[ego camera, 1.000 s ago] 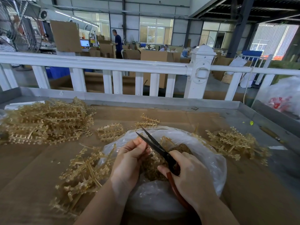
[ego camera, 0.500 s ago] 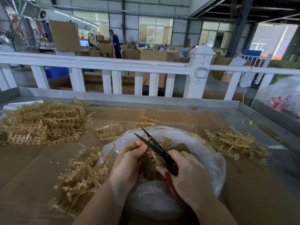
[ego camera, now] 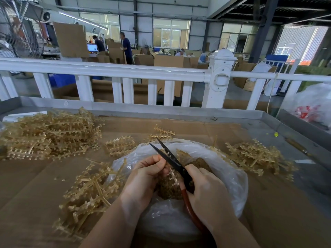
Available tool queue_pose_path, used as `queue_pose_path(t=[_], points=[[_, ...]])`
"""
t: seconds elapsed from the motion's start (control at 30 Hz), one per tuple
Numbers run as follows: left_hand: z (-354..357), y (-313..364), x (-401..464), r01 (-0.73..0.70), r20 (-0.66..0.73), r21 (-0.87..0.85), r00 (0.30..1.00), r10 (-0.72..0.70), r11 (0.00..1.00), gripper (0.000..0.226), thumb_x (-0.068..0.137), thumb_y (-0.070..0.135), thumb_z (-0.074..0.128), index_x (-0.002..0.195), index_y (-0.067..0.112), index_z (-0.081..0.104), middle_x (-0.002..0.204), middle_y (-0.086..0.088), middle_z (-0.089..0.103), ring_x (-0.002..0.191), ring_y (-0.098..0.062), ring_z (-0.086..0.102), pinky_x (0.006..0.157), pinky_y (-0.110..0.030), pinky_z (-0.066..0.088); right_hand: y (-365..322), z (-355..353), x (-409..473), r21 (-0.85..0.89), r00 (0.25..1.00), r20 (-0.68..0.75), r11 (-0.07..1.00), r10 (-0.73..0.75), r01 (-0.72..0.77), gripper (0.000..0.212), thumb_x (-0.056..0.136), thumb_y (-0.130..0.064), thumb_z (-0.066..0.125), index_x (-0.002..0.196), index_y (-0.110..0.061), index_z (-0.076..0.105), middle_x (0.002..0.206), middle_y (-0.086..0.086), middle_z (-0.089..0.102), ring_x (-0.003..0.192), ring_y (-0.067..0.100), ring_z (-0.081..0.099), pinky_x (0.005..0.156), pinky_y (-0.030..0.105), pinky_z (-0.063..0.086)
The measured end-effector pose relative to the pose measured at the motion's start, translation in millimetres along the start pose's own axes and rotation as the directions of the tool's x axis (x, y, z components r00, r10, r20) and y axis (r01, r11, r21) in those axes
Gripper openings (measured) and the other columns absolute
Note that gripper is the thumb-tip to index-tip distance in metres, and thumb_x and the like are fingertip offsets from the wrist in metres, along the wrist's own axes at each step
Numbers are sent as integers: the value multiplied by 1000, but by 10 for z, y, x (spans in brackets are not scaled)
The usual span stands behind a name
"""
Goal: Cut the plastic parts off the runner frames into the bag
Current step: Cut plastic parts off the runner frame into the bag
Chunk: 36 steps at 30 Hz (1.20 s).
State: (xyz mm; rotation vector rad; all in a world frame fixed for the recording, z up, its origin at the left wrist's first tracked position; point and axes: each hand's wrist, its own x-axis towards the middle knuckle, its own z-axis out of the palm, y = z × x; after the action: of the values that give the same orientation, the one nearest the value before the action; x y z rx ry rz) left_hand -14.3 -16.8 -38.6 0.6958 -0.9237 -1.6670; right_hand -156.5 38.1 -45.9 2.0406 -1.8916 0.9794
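Observation:
A clear plastic bag [ego camera: 232, 178] lies open on the cardboard-covered table, holding a mound of small amber cut parts [ego camera: 169, 187]. My left hand [ego camera: 143, 178] pinches a thin amber runner frame [ego camera: 172, 174] over the bag's mouth. My right hand [ego camera: 206, 192] grips black-bladed scissors [ego camera: 170, 158] with red handles; the blades stand apart and point up and to the left, beside the runner. Most of the held runner is hidden behind my fingers.
Amber runner frames lie in a big heap [ego camera: 48, 135] at far left, a pile [ego camera: 89, 190] by my left forearm, a small bunch [ego camera: 120, 145] mid-table and another heap [ego camera: 258, 156] at right. A grey raised table rim [ego camera: 161, 110] and white railing [ego camera: 114, 70] stand beyond.
The scissors and both hands have shifted slightly left over the bag. The blades stay apart and the left hand keeps its pinch on the runner.

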Motion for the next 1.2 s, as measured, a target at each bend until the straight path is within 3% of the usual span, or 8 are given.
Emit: queue_pose_path(t=[0.2,0.43,0.57,0.67,0.8,1.0,1.13,1.2], points=[[-12,26,-2,30,-5,9,1000,-30,1000,12,71,10,62,60,13,66,60,-4,55,61,-16,48,65,-24,45,-42,5,7,-18,999,-34,1000,-18,18,16,75,-27,76,83,-20,65,57,-5,54,50,10,53,51,15,32],[6,42,-21,56,-23,10,998,-55,998,14,71,10,63,58,15,67,60,-4,56,64,-18,47,70,-29,41,-40,-4,11,-25,999,-34,999,-22,22,22,68,-24,82,78,-20,63,54,-5,53,46,11,52,48,16,30],[17,30,-30,61,-36,-25,997,-62,998,2,70,9,64,70,9,66,69,-9,60,67,-22,54,71,-32,48,-18,11,1,5,1000,-4,1000,-13,13,19,74,-27,77,85,-20,64,59,-5,57,52,14,56,49,21,40],[39,7,-11,17,-83,-92,996,-24,996,16,69,6,63,85,6,62,78,-12,65,69,-23,64,65,-32,57,-7,15,0,6,999,34,1000,-13,13,16,81,-34,69,91,-23,63,67,-6,60,60,12,58,56,22,45],[21,15,33,-108,-177,-165,981,78,980,29,74,4,60,102,2,63,90,-14,67,82,-25,65,83,-37,52,-7,16,0,9,997,70,1000,-22,22,16,83,-37,66,93,-25,62,71,-8,61,64,10,58,61,20,45],[38,-32,67,-230,-217,-121,955,200,966,9,76,5,61,83,3,65,75,-8,69,67,-15,65,65,-20,56,-9,-16,1,30,999,50,999,-17,15,18,77,-31,73,91,-23,66,70,-7,63,63,11,60,59,24,52],[23,-24,68,-159,-234,-112,964,129,981,13,90,2,51,79,2,59,69,-7,60,61,-13,58,63,-20,55,-17,-29,-9,31,996,79,999,-38,35,18,77,-34,74,89,-25,64,70,-8,62,63,9,59,59,19,47],[21,-18,62,-114,-243,-121,967,82,986,16,93,3,48,81,2,60,70,-9,57,64,-16,54,69,-24,51,-27,-38,-11,14,996,77,999,-36,35,20,74,-33,76,86,-24,64,67,-7,61,60,11,59,56,20,45]])
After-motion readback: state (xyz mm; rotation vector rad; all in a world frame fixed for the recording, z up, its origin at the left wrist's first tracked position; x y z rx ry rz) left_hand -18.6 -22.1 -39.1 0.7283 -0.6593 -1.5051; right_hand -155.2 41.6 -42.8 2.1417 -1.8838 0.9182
